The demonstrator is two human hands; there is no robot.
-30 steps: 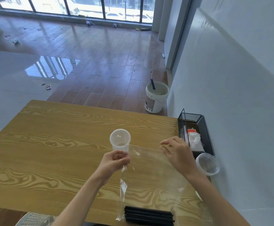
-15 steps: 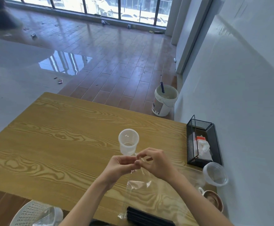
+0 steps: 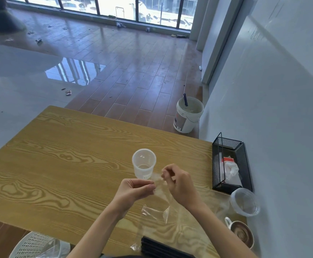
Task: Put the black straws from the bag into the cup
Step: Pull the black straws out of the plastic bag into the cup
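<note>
A clear plastic cup (image 3: 143, 163) stands upright and empty on the wooden table (image 3: 68, 155). Just in front of it, my left hand (image 3: 133, 189) and my right hand (image 3: 180, 184) both pinch the top edge of a clear plastic bag (image 3: 157, 211), close together. The bag hangs down towards me and its top part is crumpled. A bundle of black straws (image 3: 161, 248) lies inside the bag's lower end at the table's near edge, partly cut off by the frame.
A black mesh box (image 3: 230, 164) with tissues stands at the table's right edge by the white wall. A clear lid (image 3: 245, 202) and a coffee cup (image 3: 242, 233) sit near it. A white basket (image 3: 34, 245) is below the table, a white bucket (image 3: 188, 114) on the floor beyond.
My hands came together from spread apart at the bag's top, bunching the opening. In the last half second my right fingers lifted slightly from the left hand, both still pinching the bag.
</note>
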